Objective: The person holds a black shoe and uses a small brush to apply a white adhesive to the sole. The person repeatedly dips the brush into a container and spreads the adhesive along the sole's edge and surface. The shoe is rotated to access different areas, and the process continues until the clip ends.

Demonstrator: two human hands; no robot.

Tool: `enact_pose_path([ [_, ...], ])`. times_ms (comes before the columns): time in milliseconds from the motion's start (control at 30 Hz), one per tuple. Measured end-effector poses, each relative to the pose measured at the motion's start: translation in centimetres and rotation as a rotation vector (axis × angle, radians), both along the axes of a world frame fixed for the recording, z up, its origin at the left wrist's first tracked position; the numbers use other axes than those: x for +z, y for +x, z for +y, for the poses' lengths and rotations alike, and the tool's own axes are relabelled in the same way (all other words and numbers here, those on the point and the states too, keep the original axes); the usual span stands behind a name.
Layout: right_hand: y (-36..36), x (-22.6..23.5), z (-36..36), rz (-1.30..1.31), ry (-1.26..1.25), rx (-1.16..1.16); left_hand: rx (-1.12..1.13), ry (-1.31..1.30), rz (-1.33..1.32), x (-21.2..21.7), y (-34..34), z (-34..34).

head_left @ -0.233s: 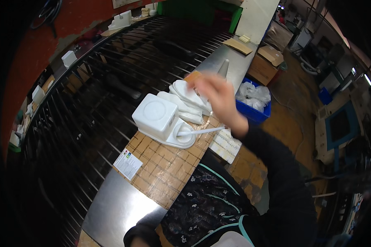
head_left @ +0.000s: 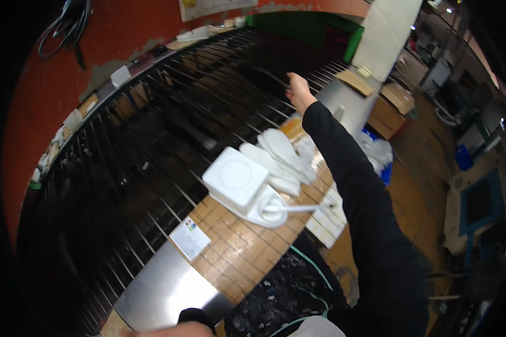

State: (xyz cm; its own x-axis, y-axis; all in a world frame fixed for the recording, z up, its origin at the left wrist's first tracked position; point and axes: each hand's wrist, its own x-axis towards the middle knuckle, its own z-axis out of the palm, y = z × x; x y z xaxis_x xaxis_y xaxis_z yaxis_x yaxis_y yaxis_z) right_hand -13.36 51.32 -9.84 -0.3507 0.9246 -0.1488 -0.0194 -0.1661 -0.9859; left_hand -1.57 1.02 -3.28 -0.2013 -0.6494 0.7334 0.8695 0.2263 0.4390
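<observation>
Metal bench (head_left: 163, 289): one cardboard sheet (head_left: 230, 247), one label (head_left: 190, 238). On the sheet, one white square-topped fixture (head_left: 236, 177), one white stick (head_left: 306, 208) in its ring; several white oval pieces (head_left: 281, 149) alongside, exact count unclear. Two hands, well apart: right hand (head_left: 299, 91) above barred rack (head_left: 184, 195), grip can't tell; left hand (head_left: 174, 330) cut off, can't tell.

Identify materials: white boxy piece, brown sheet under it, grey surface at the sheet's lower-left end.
White boxy piece: likely smooth moulded plastic; rounded edges, even colour, though glazed ceramic is possible.
Brown sheet: probably cardboard under clear film; brown tone, glossy glints.
Grey surface: looks like polished metal, perhaps stainless steel; bright, mirror-like glare.
</observation>
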Motion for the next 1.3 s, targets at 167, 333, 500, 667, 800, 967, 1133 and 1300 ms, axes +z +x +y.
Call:
enact_pose_path([
  [167,-6.6,-9.3,11.8,0.037,-0.176,-0.372,-0.477,-0.633,-0.487,-13.8,-3.1,1.5],
  [333,-9.9,-14.2,17.5,-0.033,-0.23,-0.368,-0.688,-0.673,-1.028,-24.1,-4.4,-3.7],
  [500,-14.6,-11.3,13.9,-0.689,-0.115,-0.417,-0.849,-0.886,-0.914,-29.6,-6.9,-6.5],
  [667,-17.3,-7.3,8.2,-0.407,0.005,-0.212,-0.822,-0.93,-0.998,-29.0,-6.5,-4.8],
  [800,-17.8,-8.0,8.1,0.175,0.232,0.495,-0.807,-0.92,-0.995,-28.0,-5.9,-4.2],
  [967,-20.9,-6.7,4.7,-0.227,0.454,0.703,-0.777,-0.901,-0.988,-25.6,-5.0,-3.2],
  [1133,-18.3,-5.6,-5.4,-0.513,0.879,1.211,-0.751,-0.838,-1.038,-19.9,-3.4,-1.4],
  [1300,-15.3,-8.0,-16.1,-0.849,0.924,1.376,-0.796,-0.814,-1.044,-16.1,-3.3,-0.4],
])
